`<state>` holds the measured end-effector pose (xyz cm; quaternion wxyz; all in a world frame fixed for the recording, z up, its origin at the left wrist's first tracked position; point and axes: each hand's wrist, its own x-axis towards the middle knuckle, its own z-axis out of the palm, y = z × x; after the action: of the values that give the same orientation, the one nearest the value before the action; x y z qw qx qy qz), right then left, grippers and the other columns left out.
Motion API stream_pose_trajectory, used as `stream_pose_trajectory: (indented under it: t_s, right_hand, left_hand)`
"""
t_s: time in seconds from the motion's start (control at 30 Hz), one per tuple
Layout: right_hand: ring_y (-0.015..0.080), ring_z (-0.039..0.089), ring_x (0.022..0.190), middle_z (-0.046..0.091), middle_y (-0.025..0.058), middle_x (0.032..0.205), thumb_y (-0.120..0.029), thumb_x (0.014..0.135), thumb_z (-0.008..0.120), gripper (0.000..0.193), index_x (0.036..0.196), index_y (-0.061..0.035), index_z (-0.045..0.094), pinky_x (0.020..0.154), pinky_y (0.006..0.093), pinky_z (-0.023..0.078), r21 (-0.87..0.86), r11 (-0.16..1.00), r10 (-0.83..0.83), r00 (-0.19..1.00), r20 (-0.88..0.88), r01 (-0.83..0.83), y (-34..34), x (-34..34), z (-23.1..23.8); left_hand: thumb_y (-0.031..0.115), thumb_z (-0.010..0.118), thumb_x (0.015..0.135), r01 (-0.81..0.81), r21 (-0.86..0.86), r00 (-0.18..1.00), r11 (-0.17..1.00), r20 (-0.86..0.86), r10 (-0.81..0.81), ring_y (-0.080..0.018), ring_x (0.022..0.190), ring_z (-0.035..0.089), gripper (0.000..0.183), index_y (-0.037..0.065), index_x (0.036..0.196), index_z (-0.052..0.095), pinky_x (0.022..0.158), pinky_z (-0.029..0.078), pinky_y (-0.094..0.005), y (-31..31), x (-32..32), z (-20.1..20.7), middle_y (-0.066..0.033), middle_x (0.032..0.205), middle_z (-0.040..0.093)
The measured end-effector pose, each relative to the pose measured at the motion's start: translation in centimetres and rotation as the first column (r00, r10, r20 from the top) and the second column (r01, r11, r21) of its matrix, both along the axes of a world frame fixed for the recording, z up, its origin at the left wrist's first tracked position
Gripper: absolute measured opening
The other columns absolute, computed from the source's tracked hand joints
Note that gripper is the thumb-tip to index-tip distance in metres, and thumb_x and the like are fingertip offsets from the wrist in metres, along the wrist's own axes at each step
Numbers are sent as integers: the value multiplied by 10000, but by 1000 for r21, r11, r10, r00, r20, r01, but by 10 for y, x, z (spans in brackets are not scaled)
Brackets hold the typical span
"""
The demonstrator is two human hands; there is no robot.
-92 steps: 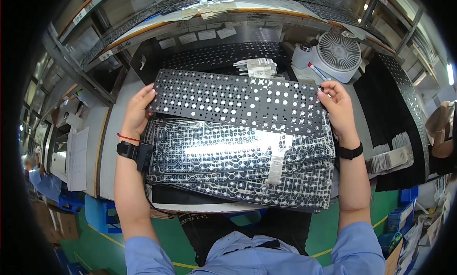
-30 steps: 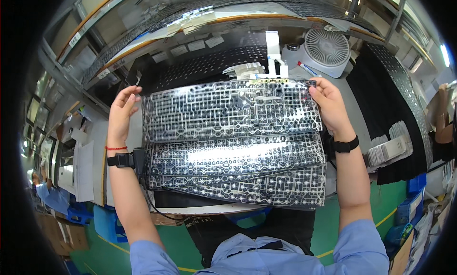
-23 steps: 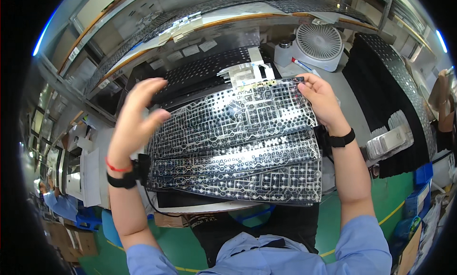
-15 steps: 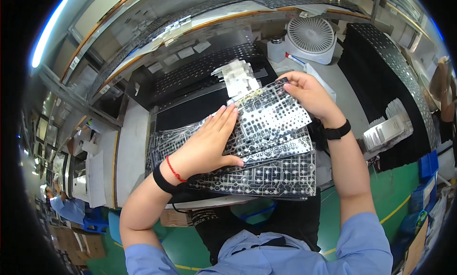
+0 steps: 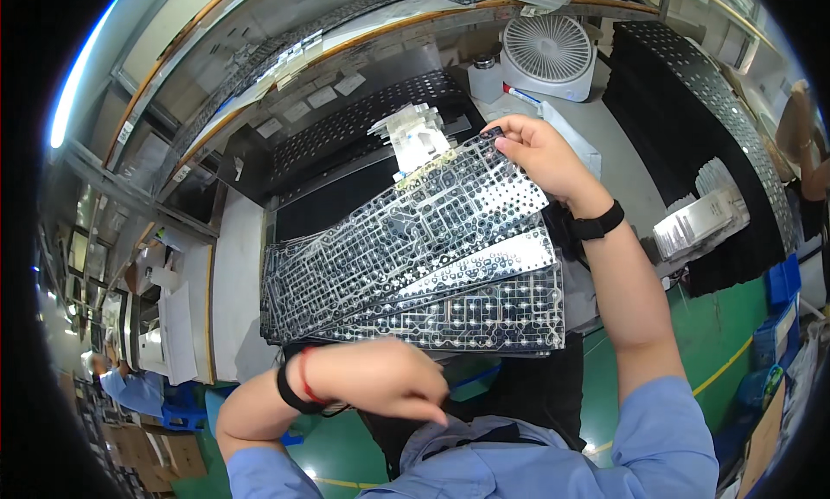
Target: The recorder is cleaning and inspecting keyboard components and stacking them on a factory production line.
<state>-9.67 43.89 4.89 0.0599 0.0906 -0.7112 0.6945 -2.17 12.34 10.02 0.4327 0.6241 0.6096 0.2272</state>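
Fanned out over the bench's near edge lies a stack of keyboard membrane sheets [image 5: 467, 322], clear with dark dots and silvery printed lines. The uppermost membrane sheet [image 5: 372, 231] is angled up to the right. My right hand [image 5: 540, 158] pinches its far right corner between thumb and fingers. In front of the stack's near edge, my left hand [image 5: 380, 378] is off the sheets and smeared by motion. Its fingers look bent, but whether anything is in them cannot be made out. A pile of white labels or slips [image 5: 415, 140] sits just beyond the top sheet.
A white fan [image 5: 546, 54] and a small bottle [image 5: 486, 78] stand at the back. Beside them lies a red-and-blue marker [image 5: 521, 95]. On the right are a bundle of white pieces [image 5: 700, 222] and a black perforated panel [image 5: 683, 93]. A shelf [image 5: 363, 45] spans the back.
My left hand has lifted off the top sheet and moved down toward my body. My right hand keeps its pinch on the corner. The view has shifted slightly.
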Motion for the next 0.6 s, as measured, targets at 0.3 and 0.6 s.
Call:
stream_pose_trajectory:
  t_s: [0.3, 0.6]
  right_hand:
    - [44, 577, 810, 664, 12, 926, -23, 981, 502, 187, 1137, 2, 603, 739, 203, 456, -133, 987, -102, 990, -100, 88, 0, -9, -1]
    - [78, 626, 803, 681, 59, 944, -43, 1005, 461, 169, 1127, 13, 563, 725, 224, 496, -162, 969, -195, 980, -29, 188, 13, -13, -10]
  left_hand:
    - [223, 530, 1000, -876, 459, 136, 146, -55, 989, -184, 1279, 473, 504, 15, 1442, 406, 1098, 317, -313, -152, -172, 4, -104, 1377, 531]
    - [303, 456, 1038, -995, 88, 95, 52, 611, 786, -52, 669, 573, 331, 31, 1157, 604, 559, 440, -212, -182, -208, -45, -7, 913, 669]
